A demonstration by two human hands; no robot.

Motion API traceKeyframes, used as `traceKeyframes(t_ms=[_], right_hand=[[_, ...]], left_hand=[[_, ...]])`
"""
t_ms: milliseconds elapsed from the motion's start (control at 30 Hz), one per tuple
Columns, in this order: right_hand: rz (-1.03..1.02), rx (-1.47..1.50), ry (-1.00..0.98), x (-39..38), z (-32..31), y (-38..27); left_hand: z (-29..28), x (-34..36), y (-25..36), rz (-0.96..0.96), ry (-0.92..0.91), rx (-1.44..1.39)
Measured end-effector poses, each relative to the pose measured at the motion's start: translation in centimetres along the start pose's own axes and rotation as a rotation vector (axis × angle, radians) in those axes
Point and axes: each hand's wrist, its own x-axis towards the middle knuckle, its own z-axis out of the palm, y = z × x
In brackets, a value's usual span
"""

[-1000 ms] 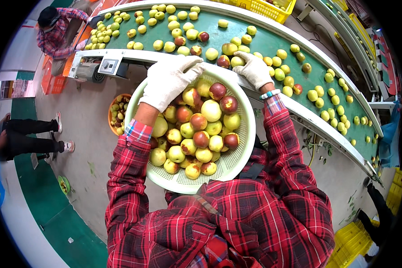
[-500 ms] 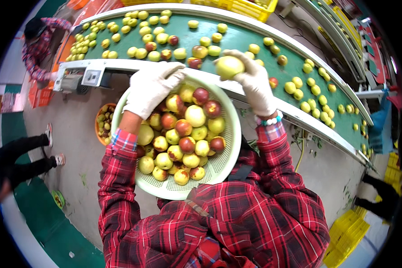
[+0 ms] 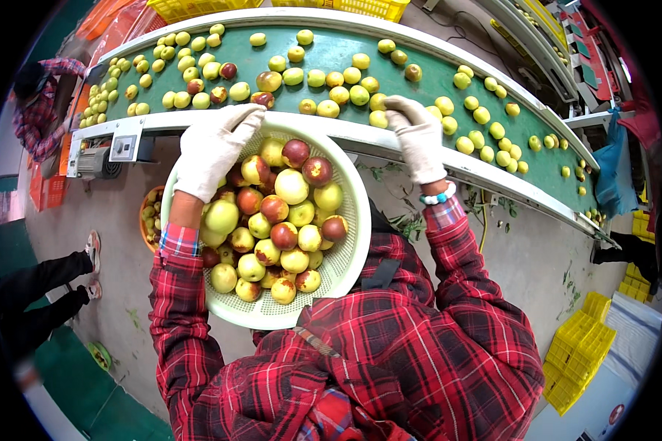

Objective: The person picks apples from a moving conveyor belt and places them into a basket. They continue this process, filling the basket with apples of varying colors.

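Note:
A pale green plastic basket (image 3: pixel 331 273) full of green and reddish-brown jujubes (image 3: pixel 283 236) sits in front of my body, against the near edge of a conveyor. My left hand (image 3: pixel 215 147), in a white glove, lies over the basket's upper left rim. Its fingers stretch toward the conveyor edge, with a reddish jujube (image 3: pixel 262 100) just beyond the tips. Also gloved, my right hand (image 3: pixel 419 136) is over the near rail of the conveyor, fingers apart and no fruit visible in them. Nearest its fingertips is a yellow-green jujube (image 3: pixel 377 119) on the green belt (image 3: pixel 272 48).
More jujubes are spread along the belt. An orange basket of jujubes (image 3: pixel 151 213) stands on the floor behind mine. A motor (image 3: pixel 98 162) hangs under the conveyor's left part. Yellow crates (image 3: pixel 577 345) are stacked at lower right. Another person (image 3: pixel 40 110) works at far left.
The large green jujube that my right hand held is no longer in it. My left hand stays by the basket rim. The whole view has shifted, so the basket appears farther left.

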Motion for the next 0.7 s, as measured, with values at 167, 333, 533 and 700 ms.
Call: traceKeyframes(t_ms=[167,333,533,700], right_hand=[[-0.098,-0.499,0.008,1.7,-1.7,6.7],[-0.198,-0.719,-0.124,3.1,1.8,5.9],[0.007,-0.222,-0.022,3.1,1.4,6.4],[0.478,0.795,0.236,3.1,-5.3,7.5]], left_hand=[[0.0,0.0,0.3,0.004,0.006,0.035],[0.4,0.3,0.3,0.011,0.004,0.040],[1.0,0.2,-0.5,0.100,0.077,0.070],[0.4,0.1,0.1,0.063,0.034,0.064]])
